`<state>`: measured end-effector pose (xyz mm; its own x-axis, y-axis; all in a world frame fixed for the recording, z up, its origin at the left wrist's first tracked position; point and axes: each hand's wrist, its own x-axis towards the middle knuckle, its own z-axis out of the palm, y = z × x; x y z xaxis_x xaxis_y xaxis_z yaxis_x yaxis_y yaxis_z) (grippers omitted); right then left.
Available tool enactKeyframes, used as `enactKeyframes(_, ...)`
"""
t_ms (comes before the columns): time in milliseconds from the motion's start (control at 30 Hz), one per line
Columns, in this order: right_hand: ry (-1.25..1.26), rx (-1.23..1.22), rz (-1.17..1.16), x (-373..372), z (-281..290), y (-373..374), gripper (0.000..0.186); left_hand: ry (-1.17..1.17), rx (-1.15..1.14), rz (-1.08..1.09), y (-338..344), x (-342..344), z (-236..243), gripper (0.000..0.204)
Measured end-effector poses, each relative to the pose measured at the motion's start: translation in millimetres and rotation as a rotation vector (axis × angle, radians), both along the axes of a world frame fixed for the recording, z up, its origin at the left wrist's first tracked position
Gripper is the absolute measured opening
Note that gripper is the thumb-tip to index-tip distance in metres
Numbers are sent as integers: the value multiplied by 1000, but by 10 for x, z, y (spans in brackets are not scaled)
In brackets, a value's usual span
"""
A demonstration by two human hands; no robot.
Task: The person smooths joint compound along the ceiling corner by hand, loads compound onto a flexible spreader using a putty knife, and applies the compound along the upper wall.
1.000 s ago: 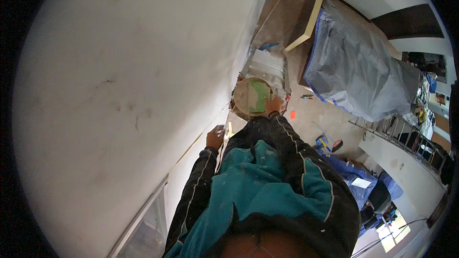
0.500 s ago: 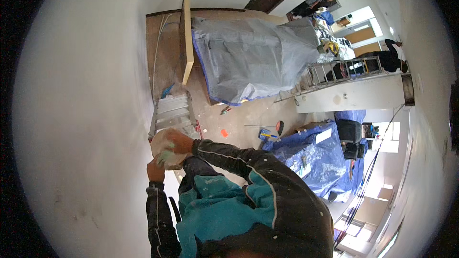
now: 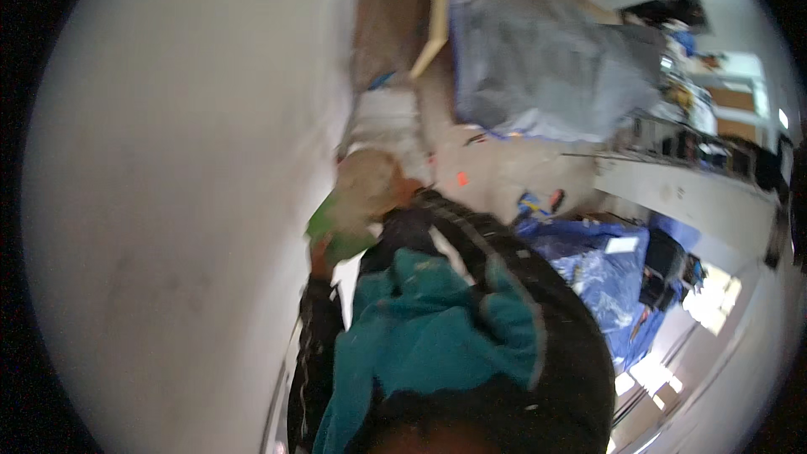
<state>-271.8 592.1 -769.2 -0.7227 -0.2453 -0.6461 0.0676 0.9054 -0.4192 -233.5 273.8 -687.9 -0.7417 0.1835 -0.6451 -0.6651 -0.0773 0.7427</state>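
My right hand (image 3: 408, 192) grips the edge of a round beige disc-like thing (image 3: 366, 187); blur hides its exact kind. My left hand (image 3: 320, 257) has its fingers closed on a flat green sheet (image 3: 334, 231), which sits against the lower left of the beige thing and partly under it. Both things are held in front of my teal and black jacket, close to the white wall (image 3: 193, 202). Beyond my hands stands a pale metal ladder (image 3: 385, 113) with flat steps, partly hidden by the beige thing.
Grey sheeting (image 3: 546, 59) covers a large object on the far side, with an upright board (image 3: 435, 25) next to it. Blue tarpaulin (image 3: 601, 273) drapes things on the right. Small tools (image 3: 534, 206) and an orange scrap (image 3: 461, 178) lie on the floor.
The view has shifted, so the room appears farther right and higher. The green sheet now shows widely beside the beige thing, and my left hand has moved away from my right.
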Motion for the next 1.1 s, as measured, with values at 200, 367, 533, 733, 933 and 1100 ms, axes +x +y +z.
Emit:
enactKeyframes(200, 58, -202, -152, 376, 552, 388, 57, 185, -147, 34, 290, -288, 207, 36)
enactKeyframes(367, 244, -252, -317, 816, 1123, 292, 41, 238, -231, 119, 427, -340, 275, 30)
enactKeyframes(533, 156, -248, -440, 654, 1688, 30, 39, 76, 27, 340, 643, -465, 487, 30)
enactKeyframes(733, 190, -182, -485, 511, 1664, -142, 37, 207, -188, 85, 714, -497, 604, 32)
enactKeyframes(933, 326, -240, -418, 384, 1742, -213, 37, 285, -337, -32, 669, -472, 688, 30)
enactKeyframes(1100, 455, -410, -608, 316, 1633, -301, 37, 202, -326, -177, 719, -211, 609, 34)
